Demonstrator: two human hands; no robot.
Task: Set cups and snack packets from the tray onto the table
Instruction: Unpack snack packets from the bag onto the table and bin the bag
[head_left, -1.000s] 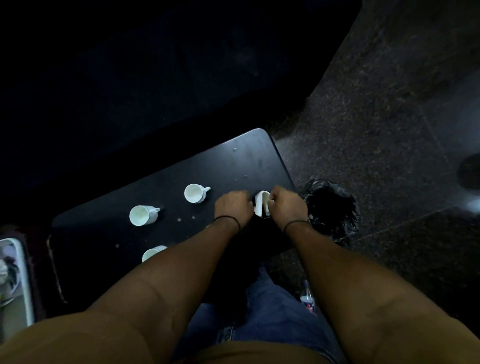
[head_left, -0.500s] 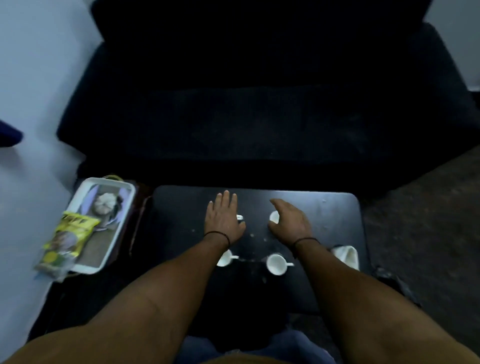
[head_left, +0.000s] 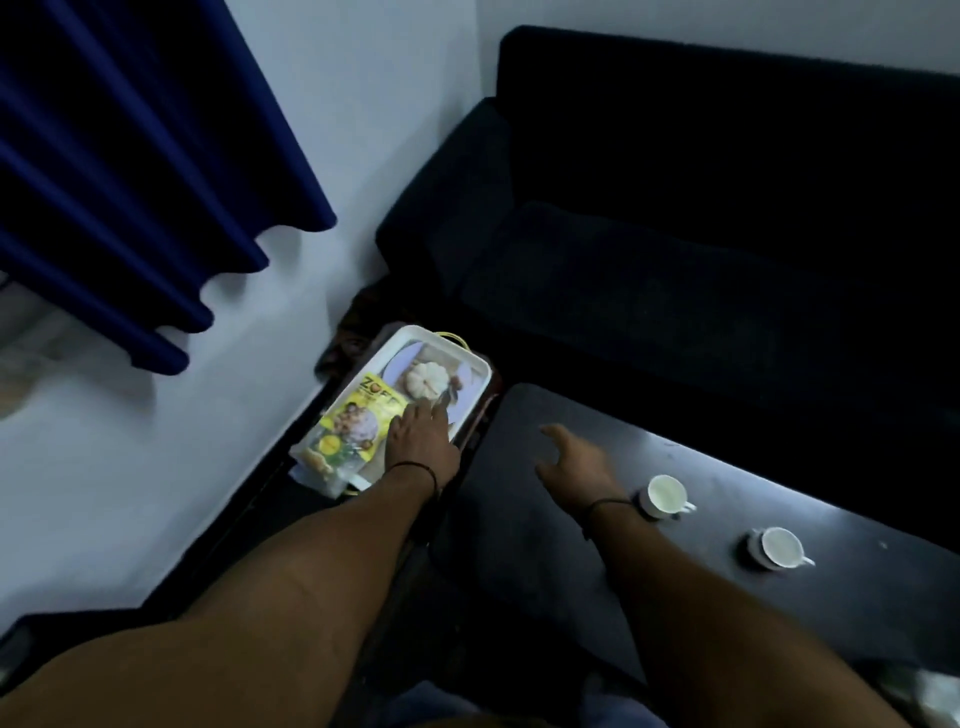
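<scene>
A dark low table (head_left: 545, 545) fills the near right, its left end bare. Two white cups (head_left: 666, 495) stand toward its right. The right hand (head_left: 576, 460) hovers over the bare end, fingers spread, empty. Beyond the table's left edge, the left hand (head_left: 421, 441) lies flat, fingers apart, on the yellow snack packet (head_left: 353, 426) in the white tray (head_left: 480, 366) beside the wall; a dark sofa (head_left: 675, 234) stands behind.

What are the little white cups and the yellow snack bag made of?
The white cups look like glazed ceramic: smooth, glossy, thick-rimmed, though hard plastic is possible. The yellow snack packet on the tray looks like thin printed plastic film, shiny and crinkled at its clear bottom edge.
</scene>
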